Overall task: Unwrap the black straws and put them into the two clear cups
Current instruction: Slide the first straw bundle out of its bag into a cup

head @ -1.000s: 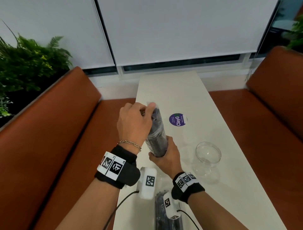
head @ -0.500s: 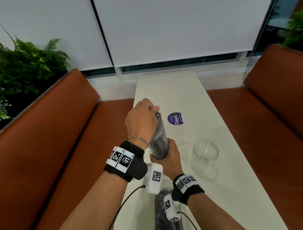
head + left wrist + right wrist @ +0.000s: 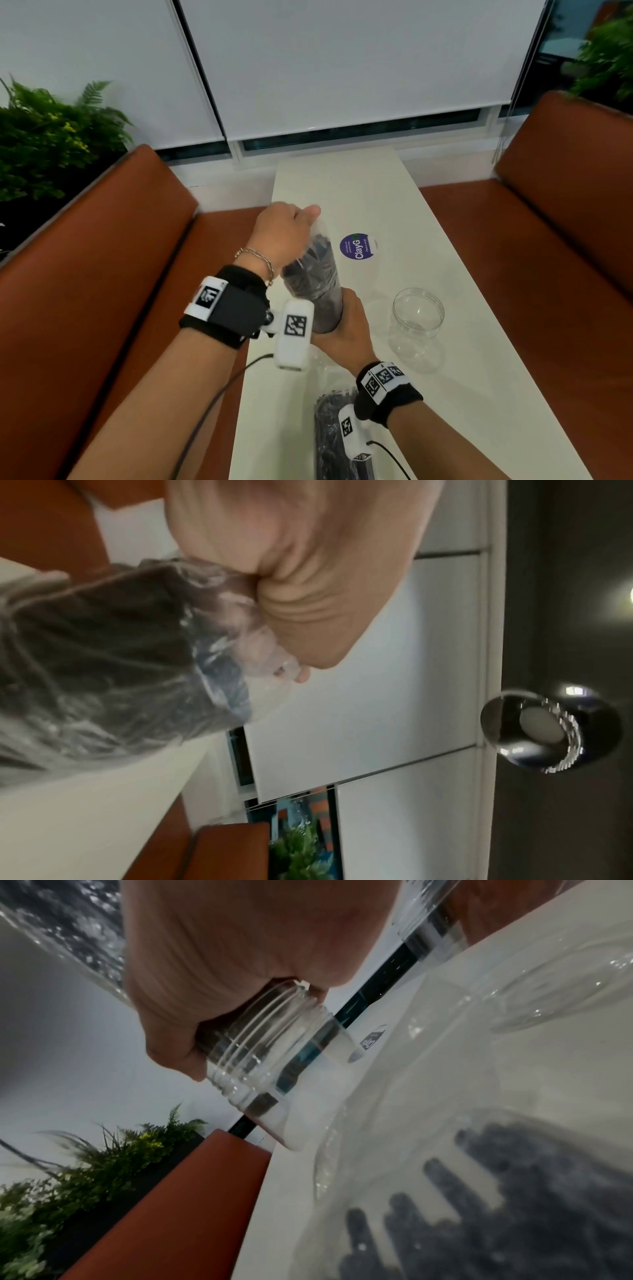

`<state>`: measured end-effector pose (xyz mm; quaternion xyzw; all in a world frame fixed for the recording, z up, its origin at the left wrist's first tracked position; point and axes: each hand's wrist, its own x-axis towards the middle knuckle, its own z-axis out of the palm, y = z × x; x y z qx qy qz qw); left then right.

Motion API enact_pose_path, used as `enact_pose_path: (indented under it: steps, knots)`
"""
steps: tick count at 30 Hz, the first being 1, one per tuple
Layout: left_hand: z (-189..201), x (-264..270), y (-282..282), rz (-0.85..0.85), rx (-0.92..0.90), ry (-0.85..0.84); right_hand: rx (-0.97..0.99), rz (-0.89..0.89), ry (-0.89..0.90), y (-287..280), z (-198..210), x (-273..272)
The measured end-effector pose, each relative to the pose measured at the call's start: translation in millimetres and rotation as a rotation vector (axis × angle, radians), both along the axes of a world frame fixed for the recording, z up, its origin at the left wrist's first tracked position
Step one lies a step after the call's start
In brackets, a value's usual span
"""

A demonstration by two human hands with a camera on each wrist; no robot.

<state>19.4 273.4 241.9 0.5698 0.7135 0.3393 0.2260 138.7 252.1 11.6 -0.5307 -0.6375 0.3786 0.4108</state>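
Note:
A bundle of black straws (image 3: 313, 274) in clear plastic wrap stands upright with its lower end in a clear cup (image 3: 274, 1056). My right hand (image 3: 344, 318) grips that cup by its ribbed wall, just above the white table (image 3: 445, 394). My left hand (image 3: 301, 221) pinches the bunched top of the wrap (image 3: 236, 631) above the straws. The second clear cup (image 3: 418, 313) stands empty to the right of my right hand. Another wrapped packet of black straws (image 3: 329, 442) lies flat near the table's front edge, partly under my right wrist.
A round purple sticker (image 3: 358, 247) sits on the table beyond the straws. Orange benches (image 3: 102, 274) run along both sides of the narrow table. Green plants (image 3: 51, 137) stand behind the left bench, and white blinds cover the window ahead.
My left hand has risen a little with the wrap's top pinched in it, stretching clear plastic above the straw ends. The right hand keeps its hold low on the bundle.

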Motion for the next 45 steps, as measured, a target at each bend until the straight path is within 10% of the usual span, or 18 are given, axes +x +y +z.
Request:
enact_pose_path:
  steps: [2,16,23,29,40,45]
  knots:
    - [10.6,-1.6,2.0,0.039,0.058,-0.133,-0.009,-0.018,0.001,1.4,2.1,-0.8]
    - [-31.7,-4.8,-11.4,0.044,0.206,0.428,-0.021,-0.003,-0.046,-2.0,2.5,-0.3]
    - [-9.3,-5.9,-1.3,0.091,-0.051,-0.235,-0.057,-0.037,-0.015,2.7,7.0,4.9]
    - [-21.9,-2.0,-13.8,0.055,0.121,0.382,-0.039,-0.021,-0.005,0.8,4.8,1.8]
    - [-43.8,6.7,0.0,-0.075,0.084,0.632,-0.014,0.012,-0.059,0.3,6.3,1.4]
    - [-23.9,7.8,-7.7,0.036,0.116,0.057,0.000,-0.009,-0.019,3.5,3.5,-1.5]
